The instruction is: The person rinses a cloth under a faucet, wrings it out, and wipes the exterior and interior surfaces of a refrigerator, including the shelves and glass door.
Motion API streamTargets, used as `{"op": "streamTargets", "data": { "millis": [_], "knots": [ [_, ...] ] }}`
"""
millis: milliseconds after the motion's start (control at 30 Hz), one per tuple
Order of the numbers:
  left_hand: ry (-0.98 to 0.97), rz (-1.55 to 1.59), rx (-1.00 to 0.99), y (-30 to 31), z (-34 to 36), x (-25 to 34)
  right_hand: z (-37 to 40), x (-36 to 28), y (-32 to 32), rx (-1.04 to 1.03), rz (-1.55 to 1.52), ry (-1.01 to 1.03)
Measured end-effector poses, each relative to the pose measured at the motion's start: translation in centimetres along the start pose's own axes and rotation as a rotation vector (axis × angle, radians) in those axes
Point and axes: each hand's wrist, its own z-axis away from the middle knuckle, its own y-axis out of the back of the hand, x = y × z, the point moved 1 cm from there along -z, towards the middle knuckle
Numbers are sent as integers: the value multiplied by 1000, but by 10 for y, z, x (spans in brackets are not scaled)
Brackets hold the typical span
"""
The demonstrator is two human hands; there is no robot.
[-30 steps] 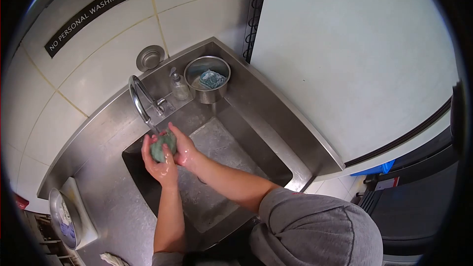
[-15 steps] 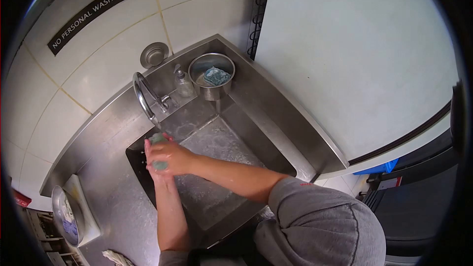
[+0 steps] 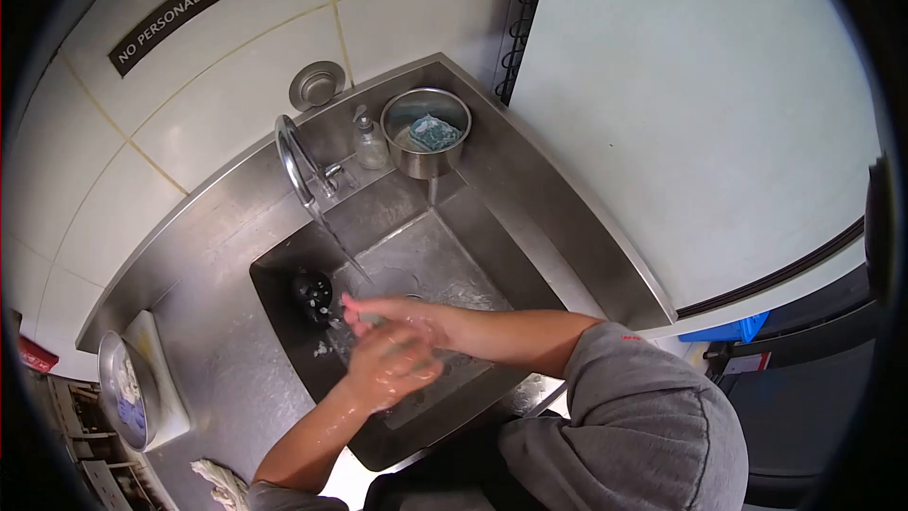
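My wet hands meet over the steel sink (image 3: 473, 274). My left hand (image 3: 390, 367) is in front, smeared by motion, and overlaps the lower part of my right hand (image 3: 416, 315). The right hand's visible fingers are stretched out to the left. I see no object in either hand, but the space between the palms is hidden. Behind them, a curved tap (image 3: 295, 166) runs a stream of water (image 3: 342, 248) into the basin. A black rounded thing (image 3: 312, 293) with white bits on it lies at the basin's left wall.
Behind the sink stand a soap pump bottle (image 3: 371, 144) and a steel pot (image 3: 426, 163) holding a blue-green sponge (image 3: 434, 132). At left, a metal bowl (image 3: 112, 388) leans by a white board (image 3: 165, 388). A crumpled cloth (image 3: 219, 484) lies near the front edge.
My hands have moved right and nearer, away from the tap's spout. The green patches seen at the hands no longer show. The water stream and the black thing are now visible.
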Motion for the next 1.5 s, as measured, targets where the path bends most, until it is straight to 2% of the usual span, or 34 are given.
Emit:
{"op": "streamTargets", "data": {
  "millis": [67,100,167,200,267,300,333,400,467,500,567,600,667,700,767,800,867,900,967,1000,1033,1067,1100,1133,1167,1267,1333,1367,1433,1500],
  "knots": [
    [-119,29,-348,-15,19,9,0,17,9,51,447,-140],
    [-121,26,-347,-26,38,16,-5,29,18,50,450,-139],
    [-124,33,-589,-56,77,28,-22,57,40,-66,855,-315],
    [-130,31,-587,-67,84,31,-29,71,48,-87,1006,-320],
    [-194,173,-832,-88,89,43,-63,110,97,-325,1360,-248],
    [258,233,-1121,-96,74,54,-67,116,107,-325,1362,-248],
    [260,230,-1119,-111,78,59,-70,122,113,-394,1579,-264],
    [59,-95,-1083,-144,99,56,-75,129,122,-537,2014,-290],
    [52,-117,-1054,-166,111,47,-81,135,132,-688,2452,-311],
    [54,-112,-1052,-174,114,43,-84,140,142,-700,2458,-315],
    [58,-111,-1058,-182,121,35,-83,146,148,-96,2211,-198],
    [57,-114,-1060,-183,123,32,-80,151,143,-119,2220,-203],
    [59,-117,-1072,-185,127,26,-78,157,135,498,1907,-82],
    [61,-114,-1080,-185,129,23,-80,157,134,478,1925,-85],
    [63,-107,-1095,-185,132,17,-86,162,136,582,1832,37],
    [69,-104,-1101,-183,134,15,-93,161,141,553,1841,33],
    [82,-94,-1108,-173,133,9,-110,144,154,105,1994,-345],
    [96,-81,-1102,-167,131,8,-113,134,155,77,2006,-345],
    [166,-68,-995,-145,118,4,-118,107,155,-13,1381,-548],
    [231,-89,-856,-126,109,6,-110,82,136,-5,1144,-444],
    [288,-108,-481,-93,102,12,-103,52,113,3,903,-348],
    [393,-157,-366,-70,99,14,-124,25,121,50,654,-318],
    [495,-209,-251,-50,98,17,-161,10,146,-56,435,-77],
    [606,-246,-106,-33,102,24,-155,-17,113,245,368,228],
    [713,-285,42,-17,108,32,-165,-33,91,493,172,447],
    [954,-371,229,18,138,67,-175,-72,74,389,256,395],
    [1088,-438,300,34,154,99,-154,-81,43,397,666,465],
    [1186,-486,318,38,170,115,-158,-78,46,374,666,447],
    [1265,-579,314,50,179,150,-169,-73,53,245,604,552],
    [1355,-660,327,56,185,184,-160,-75,50,165,517,500]
  ]
}}
